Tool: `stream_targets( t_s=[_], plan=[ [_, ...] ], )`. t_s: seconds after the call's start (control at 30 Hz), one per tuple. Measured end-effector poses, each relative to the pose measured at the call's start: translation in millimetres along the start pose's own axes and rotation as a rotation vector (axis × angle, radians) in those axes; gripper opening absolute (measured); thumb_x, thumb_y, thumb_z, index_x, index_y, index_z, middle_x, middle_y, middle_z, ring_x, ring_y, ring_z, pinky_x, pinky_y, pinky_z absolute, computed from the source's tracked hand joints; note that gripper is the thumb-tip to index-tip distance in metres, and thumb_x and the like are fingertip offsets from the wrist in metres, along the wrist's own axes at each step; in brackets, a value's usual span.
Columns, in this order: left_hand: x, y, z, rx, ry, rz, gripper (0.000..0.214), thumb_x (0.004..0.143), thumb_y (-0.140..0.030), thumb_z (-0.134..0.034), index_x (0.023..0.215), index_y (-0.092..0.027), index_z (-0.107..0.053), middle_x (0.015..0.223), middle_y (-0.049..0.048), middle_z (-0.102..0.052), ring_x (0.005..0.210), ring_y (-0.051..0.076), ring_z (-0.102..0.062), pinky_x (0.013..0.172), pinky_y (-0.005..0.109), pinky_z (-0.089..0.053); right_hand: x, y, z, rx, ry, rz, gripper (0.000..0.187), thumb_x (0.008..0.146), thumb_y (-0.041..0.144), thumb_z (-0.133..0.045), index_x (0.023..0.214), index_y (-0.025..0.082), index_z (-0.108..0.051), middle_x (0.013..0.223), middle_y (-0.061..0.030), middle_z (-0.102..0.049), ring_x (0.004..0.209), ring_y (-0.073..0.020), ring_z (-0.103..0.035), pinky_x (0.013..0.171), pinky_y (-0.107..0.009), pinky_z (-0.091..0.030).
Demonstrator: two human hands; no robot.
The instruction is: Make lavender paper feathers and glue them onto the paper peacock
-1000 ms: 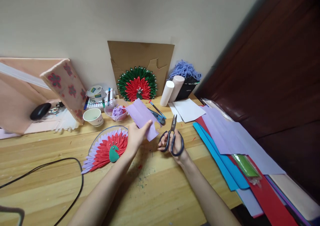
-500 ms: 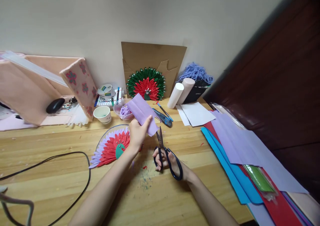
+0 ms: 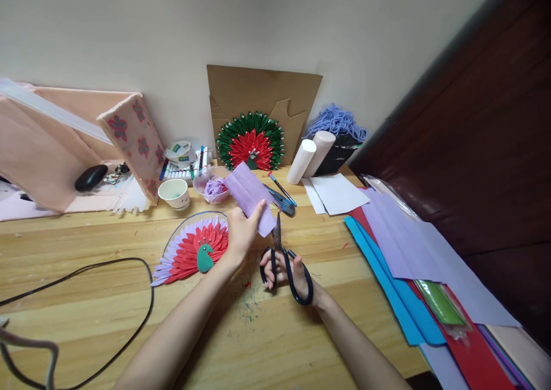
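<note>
My left hand [image 3: 241,232] grips a folded strip of purple paper [image 3: 248,192] with the thumb on top. In my right hand [image 3: 286,270] is a pair of black-handled scissors [image 3: 297,284], my fingers in the loops. The blades point away from me, beside the lower right corner of the purple paper; whether they touch it I cannot tell. Left of my left hand lies a paper peacock [image 3: 193,249] with red and purple feathers and a green body, on a clear round sheet. My left hand and forearm hide its right side.
A finished green and red peacock [image 3: 252,146] on cardboard [image 3: 264,88] leans at the wall. A paper cup [image 3: 174,195], a clear bowl [image 3: 212,186] of purple scraps and a utility knife [image 3: 282,201] stand or lie behind my hands. Coloured sheets [image 3: 404,246] pile up right; a black cable [image 3: 146,304] curves left.
The scissor blades have drawn closer together beside the paper's corner. The paper and my left hand have shifted slightly right, and the whole view has moved a little.
</note>
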State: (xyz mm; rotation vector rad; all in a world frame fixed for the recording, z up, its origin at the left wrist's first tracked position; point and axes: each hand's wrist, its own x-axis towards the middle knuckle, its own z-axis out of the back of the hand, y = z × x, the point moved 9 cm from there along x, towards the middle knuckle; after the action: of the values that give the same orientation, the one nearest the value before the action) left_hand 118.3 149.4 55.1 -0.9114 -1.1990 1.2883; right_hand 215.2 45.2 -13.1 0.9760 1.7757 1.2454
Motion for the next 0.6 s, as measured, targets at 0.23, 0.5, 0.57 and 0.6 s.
stream_targets(
  t_s=[0.23, 0.5, 0.57, 0.6],
  plan=[
    [-1, -4, -3.6, 0.011, 0.033, -0.015, 0.04, 0.074, -0.047, -0.058, 0.061, -0.009, -0.061, 0.055, 0.0019, -0.058, 0.048, 0.011, -0.048, 0.044, 0.019, -0.035, 1, -2, 1, 0.012, -0.013, 0.003, 0.084, 0.058, 0.089, -0.025, 0.091, 0.015, -0.051, 0.066, 0.0014, -0.045, 0.051, -0.0104, -0.049, 0.06, -0.032, -0.05],
    [2, 0, -0.5, 0.008, 0.015, -0.006, 0.041, 0.073, -0.05, -0.058, 0.066, -0.009, -0.063, 0.061, 0.0041, -0.063, 0.054, 0.014, -0.053, 0.05, 0.021, -0.04, 2, -2, 4, 0.004, -0.109, -0.032, 0.08, 0.049, 0.09, -0.037, 0.079, 0.017, -0.049, 0.053, 0.0061, -0.041, 0.041, -0.0077, -0.042, 0.044, -0.022, -0.04],
    [6, 2, 0.0, 0.02, 0.038, -0.01, 0.042, 0.072, -0.051, -0.058, 0.068, -0.009, -0.063, 0.064, 0.0046, -0.064, 0.056, 0.015, -0.054, 0.052, 0.022, -0.041, 2, -3, 5, -0.004, -0.133, -0.044, 0.076, 0.048, 0.088, -0.043, 0.076, 0.018, -0.046, 0.051, 0.0072, -0.04, 0.04, -0.0068, -0.04, 0.042, -0.02, -0.038],
    [8, 3, -0.3, 0.021, 0.06, -0.009, 0.042, 0.072, -0.051, -0.058, 0.069, -0.009, -0.063, 0.065, 0.0047, -0.064, 0.057, 0.015, -0.054, 0.052, 0.022, -0.041, 2, -4, 6, -0.002, -0.142, -0.053, 0.074, 0.048, 0.087, -0.046, 0.075, 0.018, -0.046, 0.05, 0.0079, -0.039, 0.039, -0.0064, -0.039, 0.041, -0.019, -0.037]
  ],
)
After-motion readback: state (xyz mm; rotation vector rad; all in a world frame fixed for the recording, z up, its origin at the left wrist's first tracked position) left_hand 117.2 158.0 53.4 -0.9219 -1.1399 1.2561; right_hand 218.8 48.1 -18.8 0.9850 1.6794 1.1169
